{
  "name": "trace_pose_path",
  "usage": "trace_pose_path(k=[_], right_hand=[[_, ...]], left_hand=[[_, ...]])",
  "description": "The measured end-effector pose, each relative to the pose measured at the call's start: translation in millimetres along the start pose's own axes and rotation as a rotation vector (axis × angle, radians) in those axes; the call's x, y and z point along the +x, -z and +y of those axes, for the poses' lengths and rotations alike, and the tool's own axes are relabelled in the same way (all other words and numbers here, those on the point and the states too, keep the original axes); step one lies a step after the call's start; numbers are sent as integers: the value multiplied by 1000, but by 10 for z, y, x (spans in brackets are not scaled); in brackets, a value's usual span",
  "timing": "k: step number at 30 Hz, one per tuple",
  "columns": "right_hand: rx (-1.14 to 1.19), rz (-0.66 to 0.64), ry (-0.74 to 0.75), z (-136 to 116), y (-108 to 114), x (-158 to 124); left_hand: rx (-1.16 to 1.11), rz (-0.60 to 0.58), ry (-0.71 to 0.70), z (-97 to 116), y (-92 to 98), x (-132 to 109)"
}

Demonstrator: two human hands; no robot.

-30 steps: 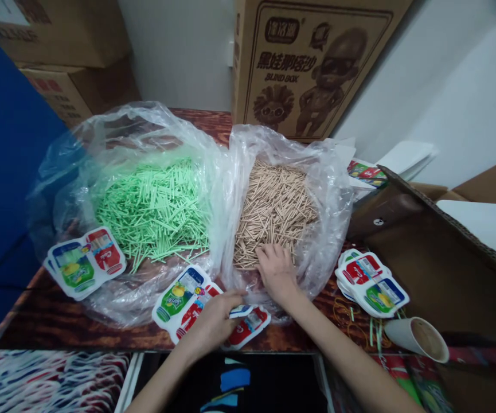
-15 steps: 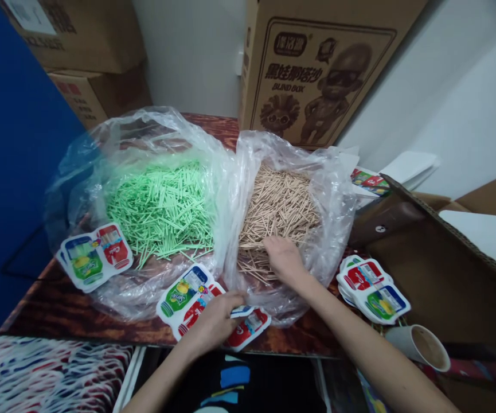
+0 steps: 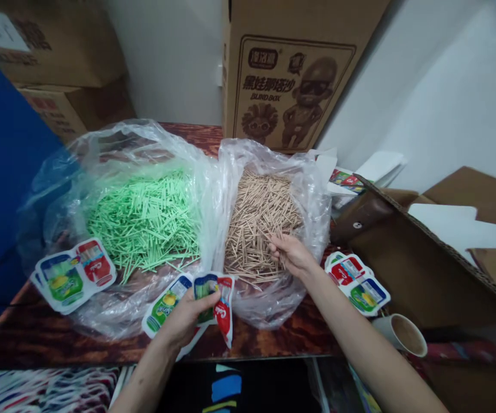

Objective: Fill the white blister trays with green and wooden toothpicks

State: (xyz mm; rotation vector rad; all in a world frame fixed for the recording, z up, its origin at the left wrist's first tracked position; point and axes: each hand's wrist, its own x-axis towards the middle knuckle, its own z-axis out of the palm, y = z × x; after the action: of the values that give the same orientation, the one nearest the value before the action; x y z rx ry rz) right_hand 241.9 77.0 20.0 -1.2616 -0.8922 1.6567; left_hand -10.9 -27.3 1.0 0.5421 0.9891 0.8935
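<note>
My left hand (image 3: 185, 321) is closed on a printed packet (image 3: 215, 298) with green and red labels, lifted off the table edge. More packets (image 3: 164, 304) lie just under it. My right hand (image 3: 291, 255) is inside the clear bag of tan sticks (image 3: 258, 218), fingers pinched on a few sticks at the pile's near side. A second clear bag of green sticks (image 3: 144, 215) sits to the left.
Packet stacks lie at the left (image 3: 73, 272) and right (image 3: 357, 281) of the wooden table (image 3: 273, 338). A paper cup (image 3: 402, 335) lies on its side at the right. An open cardboard box (image 3: 437, 252) stands on the right, a printed carton (image 3: 291, 74) behind.
My left hand has lifted a packet off the table. My right hand turned and pinched some tan sticks. The camera shifted slightly.
</note>
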Motion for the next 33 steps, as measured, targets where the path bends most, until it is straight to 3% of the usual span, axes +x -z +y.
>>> trace_pose_path(k=[5, 10, 13, 18, 24, 28, 33], right_hand=[[257, -116, -80, 176, -79, -137], [319, -74, -16, 258, -175, -101], [335, -76, -39, 282, -189, -73], [290, -132, -104, 370, -254, -67], [319, -110, -112, 437, -422, -45], [30, -49, -73, 495, -368, -105], [-932, 146, 159, 591, -359, -172]], left_hand=[[-156, -69, -24, 225, -253, 209], [-223, -70, -52, 274, -482, 506], [-253, -78, -4, 253, -500, 608], [-292, 19, 33, 216, -484, 693], [-301, 38, 55, 193, -500, 630], [-340, 106, 11, 236, -299, 447], [-344, 191, 32, 242, -91, 232]])
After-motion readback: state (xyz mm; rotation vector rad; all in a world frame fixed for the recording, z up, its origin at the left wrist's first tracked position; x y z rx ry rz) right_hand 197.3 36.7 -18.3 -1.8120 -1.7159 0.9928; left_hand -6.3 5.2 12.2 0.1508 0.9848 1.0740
